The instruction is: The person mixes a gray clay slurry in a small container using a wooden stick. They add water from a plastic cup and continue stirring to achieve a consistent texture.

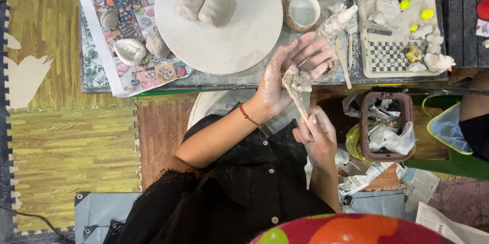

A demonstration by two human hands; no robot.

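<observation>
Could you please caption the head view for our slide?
Clay-smeared left hand cradles a small grey clay piece; right hand works it with a wooden stick.

Far left on your table lies a colourful printed sheet (127,30) with a white border; crumpled newspaper pages (438,223) lie near right.

Single head view, seemingly straight down
</observation>
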